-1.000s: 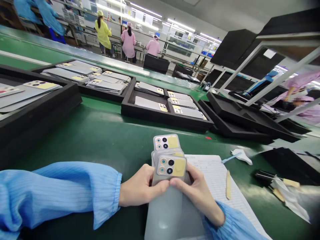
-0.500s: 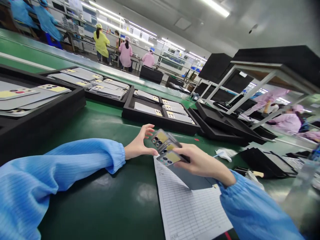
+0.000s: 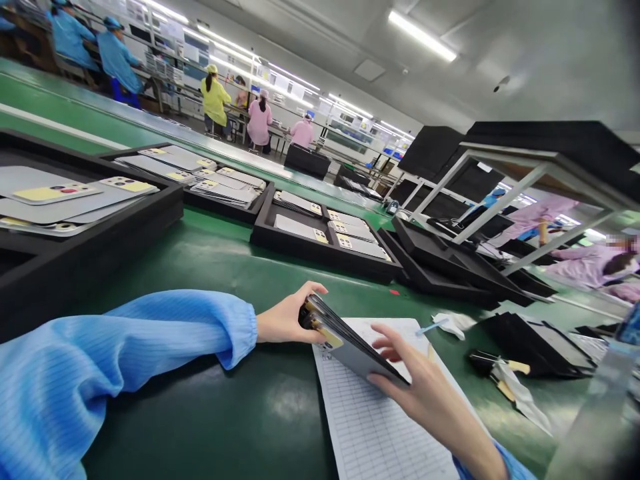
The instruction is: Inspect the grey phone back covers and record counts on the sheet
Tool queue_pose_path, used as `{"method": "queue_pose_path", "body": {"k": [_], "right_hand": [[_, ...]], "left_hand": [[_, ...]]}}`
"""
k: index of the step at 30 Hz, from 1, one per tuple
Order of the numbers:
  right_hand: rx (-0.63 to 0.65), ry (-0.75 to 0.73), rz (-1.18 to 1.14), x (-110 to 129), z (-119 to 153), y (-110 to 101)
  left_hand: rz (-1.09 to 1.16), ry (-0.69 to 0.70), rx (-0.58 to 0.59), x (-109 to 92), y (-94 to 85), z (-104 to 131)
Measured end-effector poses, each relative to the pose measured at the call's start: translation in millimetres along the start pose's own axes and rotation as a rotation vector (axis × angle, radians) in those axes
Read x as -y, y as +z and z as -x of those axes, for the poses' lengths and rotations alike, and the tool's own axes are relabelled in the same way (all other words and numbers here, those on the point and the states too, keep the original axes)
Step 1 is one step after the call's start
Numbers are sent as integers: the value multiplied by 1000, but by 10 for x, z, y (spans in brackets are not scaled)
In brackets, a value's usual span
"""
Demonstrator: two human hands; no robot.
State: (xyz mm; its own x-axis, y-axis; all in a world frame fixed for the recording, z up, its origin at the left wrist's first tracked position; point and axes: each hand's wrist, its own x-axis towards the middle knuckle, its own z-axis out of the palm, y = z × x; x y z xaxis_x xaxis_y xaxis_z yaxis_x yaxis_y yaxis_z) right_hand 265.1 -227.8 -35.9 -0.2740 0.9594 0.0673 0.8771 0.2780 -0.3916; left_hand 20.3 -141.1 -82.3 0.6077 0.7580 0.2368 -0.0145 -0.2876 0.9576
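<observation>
Now our left hand point(image 3: 286, 321) grips the panels point(image 3: 356, 362) by their far end, tilted over the sheet point(image 3: 373, 430), while our right hand point(image 3: 419, 379), no longer clasped round them, spreads loosely at their near end, so our left seems to bear them.

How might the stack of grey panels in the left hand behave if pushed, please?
The stack of grey panels shows thin, straight pieces, so each is probably stiff. Their smooth-looking faces could let them slide apart. Tilted up on edge in the left hand, it might topple if unsupported.
</observation>
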Motion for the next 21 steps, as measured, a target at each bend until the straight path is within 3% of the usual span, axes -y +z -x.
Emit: {"method": "queue_pose_path", "body": {"k": [5,9,12,21], "right_hand": [[-372,197,-477,-173,142,272],[-529,319,-690,-185,78,311],[-585,392,-776,-253,62,314],[-571,420,-907,-280,215,470]], "left_hand": [[7,-29,-22,-76,153,22],[17,-45,-21,-72,184,6],[36,-57,-52,-21,168,-11],[130,-90,-25,-21,185,-1]]}}
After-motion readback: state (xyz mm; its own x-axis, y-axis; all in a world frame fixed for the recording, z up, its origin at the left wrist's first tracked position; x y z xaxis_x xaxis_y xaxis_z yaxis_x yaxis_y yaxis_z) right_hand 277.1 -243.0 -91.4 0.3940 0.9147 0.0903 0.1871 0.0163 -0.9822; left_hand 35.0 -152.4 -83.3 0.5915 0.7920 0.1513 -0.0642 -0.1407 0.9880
